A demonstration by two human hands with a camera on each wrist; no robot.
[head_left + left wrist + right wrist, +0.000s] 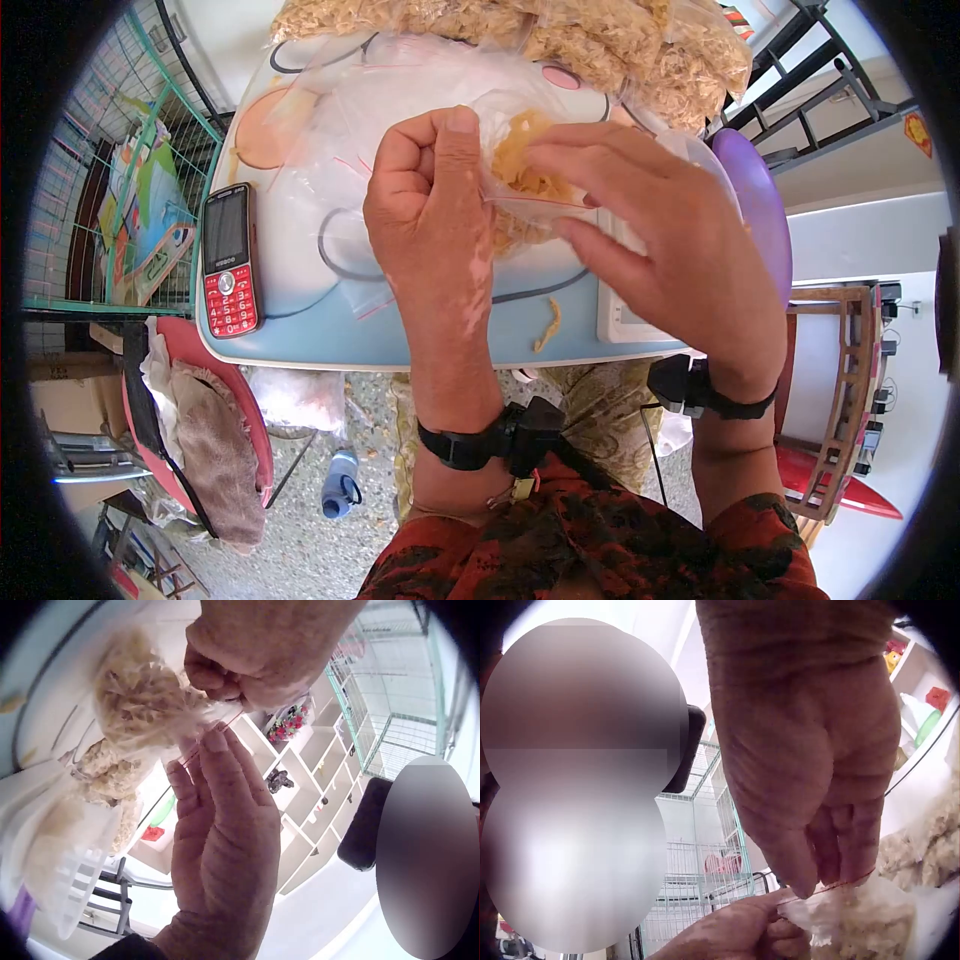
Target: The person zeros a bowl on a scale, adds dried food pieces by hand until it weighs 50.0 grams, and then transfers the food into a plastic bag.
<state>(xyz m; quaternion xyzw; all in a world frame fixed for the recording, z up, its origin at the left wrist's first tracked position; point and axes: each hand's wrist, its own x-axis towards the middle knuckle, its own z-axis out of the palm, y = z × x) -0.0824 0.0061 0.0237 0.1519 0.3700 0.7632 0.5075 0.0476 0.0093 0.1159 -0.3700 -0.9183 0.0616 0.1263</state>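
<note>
A clear zip bag (535, 185) with a red line along its mouth holds yellowish dried strips. My left hand (435, 200) grips the bag at its left end, fingers curled and thumb on top. At the other end, my right hand (660, 210) has its thumb and fairly straight fingers on either side of the bag's mouth. In the left wrist view the right thumb (216, 741) lies across the red line, fingers behind it. The right wrist view shows the right fingertips at the bag's red edge, next to the left hand (742, 926).
Empty clear bags (330, 140) spread over the table (400, 335). Large bags of dried strips (600, 50) lie at the back. A red phone (230, 260) is at left, a white tray (625, 310) and purple object (755, 215) at right. One loose strip (548, 325) lies in front.
</note>
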